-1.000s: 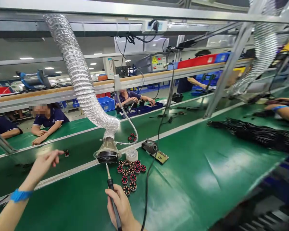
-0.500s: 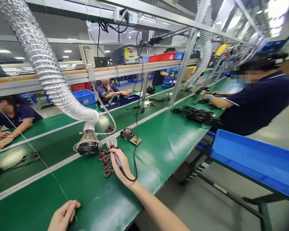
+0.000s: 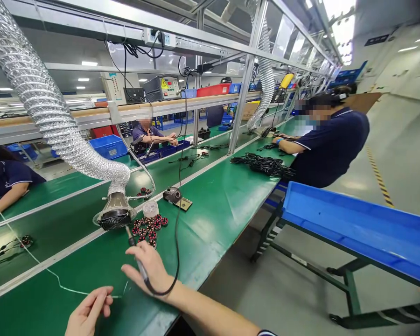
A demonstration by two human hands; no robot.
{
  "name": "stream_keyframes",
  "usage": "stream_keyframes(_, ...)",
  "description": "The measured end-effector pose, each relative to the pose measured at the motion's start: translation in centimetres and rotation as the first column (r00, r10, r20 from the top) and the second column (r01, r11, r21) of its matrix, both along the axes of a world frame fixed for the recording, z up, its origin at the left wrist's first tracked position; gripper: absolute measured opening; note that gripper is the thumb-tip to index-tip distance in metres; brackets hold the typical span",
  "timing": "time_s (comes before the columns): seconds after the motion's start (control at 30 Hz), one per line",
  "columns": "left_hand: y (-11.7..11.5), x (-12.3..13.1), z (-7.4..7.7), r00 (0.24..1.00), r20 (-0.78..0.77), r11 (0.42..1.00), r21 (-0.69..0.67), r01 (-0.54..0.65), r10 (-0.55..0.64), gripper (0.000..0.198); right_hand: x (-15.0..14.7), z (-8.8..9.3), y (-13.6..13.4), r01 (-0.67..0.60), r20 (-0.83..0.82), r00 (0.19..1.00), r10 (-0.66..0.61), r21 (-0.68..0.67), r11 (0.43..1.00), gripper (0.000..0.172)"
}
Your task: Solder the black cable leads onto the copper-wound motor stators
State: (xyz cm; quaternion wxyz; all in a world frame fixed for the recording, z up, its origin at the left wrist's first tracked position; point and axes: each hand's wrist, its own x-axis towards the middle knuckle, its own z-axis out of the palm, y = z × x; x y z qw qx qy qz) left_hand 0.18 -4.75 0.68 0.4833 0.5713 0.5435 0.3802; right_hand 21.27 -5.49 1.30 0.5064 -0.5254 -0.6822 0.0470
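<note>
A grey painted floor runs along the line, marked by a yellow-and-black hazard stripe, toward a white wall on the right. Beside the green-topped workbench stands a long blue tray on a dark green steel frame. Aluminium uprights rise past a wood-edged shelf bearing a red crate. A blue plastic crate sits farther off, and flat ceiling lights glow overhead.

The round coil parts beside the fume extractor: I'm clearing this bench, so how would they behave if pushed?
The round coil parts lie flat, so they'd probably slide, not roll, unless stood on edge. Their dense-looking windings suggest they're fairly heavy for their size.
</note>
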Motion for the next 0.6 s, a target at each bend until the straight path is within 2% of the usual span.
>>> stream_keyframes(0.07,-0.5,1.6,1.0,0.998,0.036,0.998,0.035,-0.053,0.052,0.065,-1.5,-0.9,-1.0,-0.045,0.043,0.998,0.045,0.000,0.999,0.039)
stream_keyframes(0.17,-1.1,3.5,1.8,0.993,0.047,0.992,0.067,-0.108,0.105,0.062,-2.2,-2.2,-1.5,-0.041,0.092,0.995,0.039,0.020,0.999,0.029)
stream_keyframes(0.27,-1.4,4.2,1.4,0.993,0.046,0.992,0.053,-0.113,0.111,0.062,-1.6,-2.8,-1.5,0.000,0.133,0.991,-0.008,0.059,0.998,0.022)
stream_keyframes(0.37,-1.4,4.4,0.8,0.974,0.128,0.981,0.014,-0.193,0.189,0.060,-0.6,-2.9,-1.4,0.020,0.196,0.980,-0.041,0.112,0.994,0.027)
stream_keyframes(0.47,-1.5,4.7,0.7,0.922,0.270,0.961,-0.055,-0.272,0.277,0.056,0.2,-2.9,-1.3,-0.001,0.261,0.965,-0.036,0.138,0.990,0.033)
stream_keyframes(0.6,-1.4,4.4,1.0,0.836,0.411,0.932,-0.137,-0.337,0.363,0.049,1.3,-2.9,-0.9,-0.024,0.326,0.945,-0.032,0.166,0.986,0.032)
